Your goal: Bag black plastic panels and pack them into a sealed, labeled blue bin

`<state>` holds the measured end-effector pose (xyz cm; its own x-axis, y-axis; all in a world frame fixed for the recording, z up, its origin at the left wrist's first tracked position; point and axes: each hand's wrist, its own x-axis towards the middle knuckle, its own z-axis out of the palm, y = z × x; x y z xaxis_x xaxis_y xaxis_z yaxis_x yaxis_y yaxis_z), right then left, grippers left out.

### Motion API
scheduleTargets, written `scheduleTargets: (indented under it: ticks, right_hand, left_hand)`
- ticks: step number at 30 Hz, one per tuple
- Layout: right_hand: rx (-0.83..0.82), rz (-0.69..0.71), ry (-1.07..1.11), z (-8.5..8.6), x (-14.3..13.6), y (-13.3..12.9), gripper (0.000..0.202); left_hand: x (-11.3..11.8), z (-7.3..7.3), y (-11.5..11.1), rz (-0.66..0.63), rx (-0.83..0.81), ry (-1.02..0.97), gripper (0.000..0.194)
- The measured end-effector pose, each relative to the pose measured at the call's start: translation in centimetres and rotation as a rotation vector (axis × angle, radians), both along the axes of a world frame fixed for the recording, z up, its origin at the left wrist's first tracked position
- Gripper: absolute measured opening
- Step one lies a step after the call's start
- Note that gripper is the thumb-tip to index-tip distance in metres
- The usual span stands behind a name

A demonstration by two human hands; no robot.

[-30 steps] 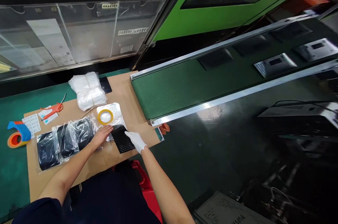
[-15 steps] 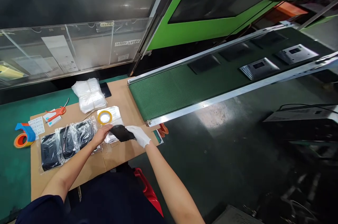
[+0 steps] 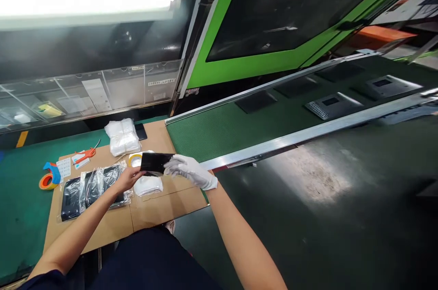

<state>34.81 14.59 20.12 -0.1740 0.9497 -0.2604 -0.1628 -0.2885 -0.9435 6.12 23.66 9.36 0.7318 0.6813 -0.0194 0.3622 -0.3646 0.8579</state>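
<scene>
Both forearms (image 3: 236, 230) are stretched forward; a black panel (image 3: 154, 162) is held by the left hand (image 3: 128, 178), its right end touched by the gloved right hand's (image 3: 191, 172) curled fingers, grip unclear.

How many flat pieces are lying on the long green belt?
5. Three dark pieces lie in a row along the far side, and two shiny grey pieces lie along the near side. Others may be out of view.
</scene>
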Motion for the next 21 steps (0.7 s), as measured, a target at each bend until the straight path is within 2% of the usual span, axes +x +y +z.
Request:
scheduleTargets:
  ticks: [2, 4, 6, 8, 13, 17, 21]
  right_hand:
    - [0.044, -0.075, -0.218, 2.0, 0.4, -0.4, 0.031]
    - [0.074, -0.158, -0.377, 3.7, 0.9, -0.8, 0.039]
    - [0.108, -0.184, -0.415, 4.9, 1.6, -1.5, 0.043]
    - [0.158, -0.168, -0.434, 5.8, 2.4, -2.3, 0.044]
    - [0.233, -0.123, -0.491, 6.5, 4.3, -4.1, 0.049]
    - [0.214, -0.112, -0.428, 5.6, 5.8, -5.0, 0.046]
    - [0.217, -0.164, -0.32, 4.4, 8.0, -6.3, 0.041]
  left_hand:
    - [1.0, 2.8, -0.9, -0.013, -0.061, -0.041, 0.043]
    - [2.1, 5.2, -2.1, -0.018, -0.134, -0.094, 0.044]
    - [3.1, 7.0, -3.4, -0.007, -0.207, -0.142, 0.045]
    - [4.1, 8.3, -4.7, 0.019, -0.262, -0.188, 0.046]
    - [6.7, 9.4, -8.0, 0.177, -0.394, -0.316, 0.046]
    - [8.9, 9.5, -10.3, 0.342, -0.535, -0.41, 0.043]
    - [10.2, 9.4, -11.8, 0.48, -0.58, -0.508, 0.041]
